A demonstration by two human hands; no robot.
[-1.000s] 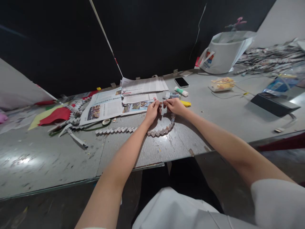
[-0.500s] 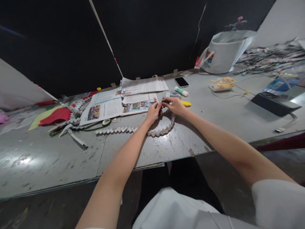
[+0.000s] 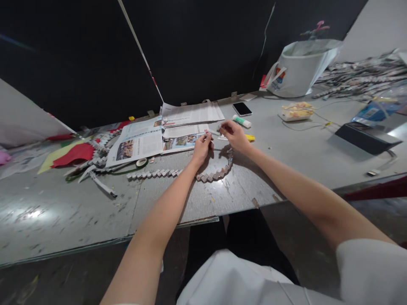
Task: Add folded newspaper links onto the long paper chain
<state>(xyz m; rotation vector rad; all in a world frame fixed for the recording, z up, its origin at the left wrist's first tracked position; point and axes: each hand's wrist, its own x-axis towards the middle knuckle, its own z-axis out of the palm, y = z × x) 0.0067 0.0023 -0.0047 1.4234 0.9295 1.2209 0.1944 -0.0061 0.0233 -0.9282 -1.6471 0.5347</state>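
My left hand (image 3: 202, 149) is closed in a pinch over the front edge of the newspaper sheets (image 3: 140, 142), its fingertips on a narrow paper strip (image 3: 215, 134). Just to the right, my right hand (image 3: 234, 134) has its thumb and fingers pinched together at the strip's other end. A zigzag chain of folded paper (image 3: 213, 176) lies on the table below both hands and curves up to the right under them. Behind my right hand are a glue stick (image 3: 242, 121) with a green label and a yellow object (image 3: 250, 137), partly covered.
A phone (image 3: 242, 109) lies near the back wall. Rightward are a white bag (image 3: 305, 70), a yellow packet (image 3: 298, 111), a cable and a black box (image 3: 365, 137). On the left are a tape roll (image 3: 141, 162), red paper (image 3: 74, 154) and more folded chains (image 3: 101, 148).
My right hand has moved slightly up and right, away from my left hand, opening a gap with the paper strip showing between them. My left hand has shifted slightly down and left.
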